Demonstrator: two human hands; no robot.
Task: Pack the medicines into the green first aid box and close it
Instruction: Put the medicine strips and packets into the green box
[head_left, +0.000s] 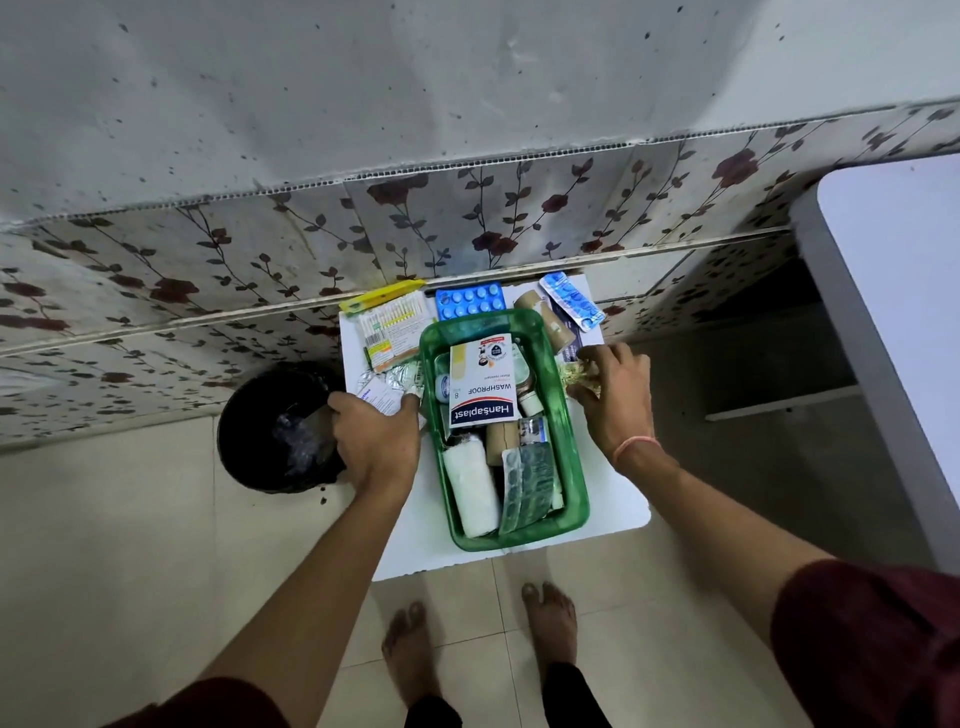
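The green first aid box (574, 457) stands open on a small white table (618, 499), holding a Hansaplast pack (480, 387), a white bandage roll (472, 486), a grey blister strip (527, 480) and small bottles. My left hand (376, 434) lies left of the box, fingers closed on a white medicine packet (382, 397). My right hand (613, 397) is at the box's right rim, gripping a small yellowish patterned packet (576, 376). Loose behind the box are a blue tablet strip (470, 300), a second blue strip (571, 301), a tan bandage roll (556, 325) and a cotton bud pack (395, 330).
A black bin (278, 428) stands on the floor left of the table. A flowered tiled wall (467, 218) runs right behind it. A white cabinet (893, 322) is on the right. My bare feet (483, 639) are on the tiles in front.
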